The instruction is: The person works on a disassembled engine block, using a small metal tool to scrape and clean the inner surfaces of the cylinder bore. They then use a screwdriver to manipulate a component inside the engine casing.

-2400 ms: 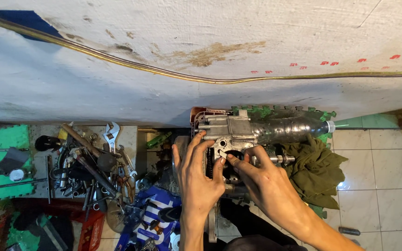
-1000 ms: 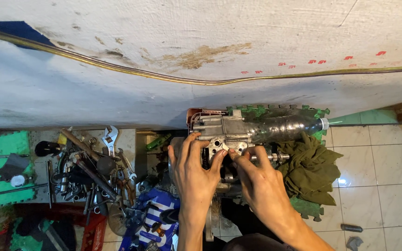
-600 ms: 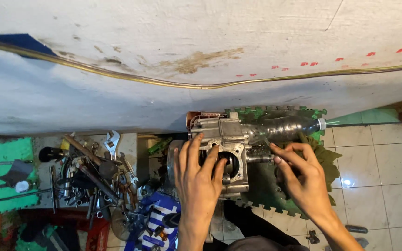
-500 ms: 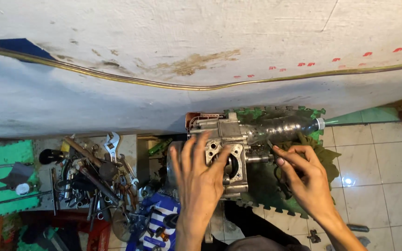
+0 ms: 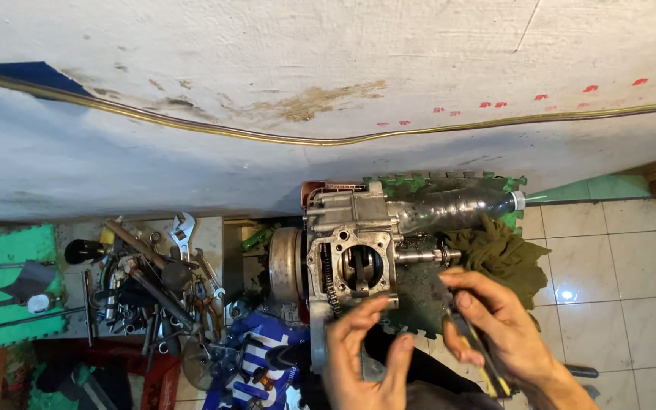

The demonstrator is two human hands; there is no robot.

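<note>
The grey cast-metal engine block with its round open bore (image 5: 354, 262) sits just beyond the fingertips of the left hand (image 5: 366, 353), whose loosely curled fingers (image 5: 362, 311) touch its lower edge without gripping. The right hand (image 5: 495, 326) closes around a slim dark-and-yellow tool (image 5: 476, 353), a little to the right of the block. Judging by that light contact, the block could tip, or the tool slip and mar the bore.

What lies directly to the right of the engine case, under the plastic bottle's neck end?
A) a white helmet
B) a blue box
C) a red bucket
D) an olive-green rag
D: an olive-green rag lies crumpled on the floor beside the engine case, just below the clear plastic bottle.
</note>
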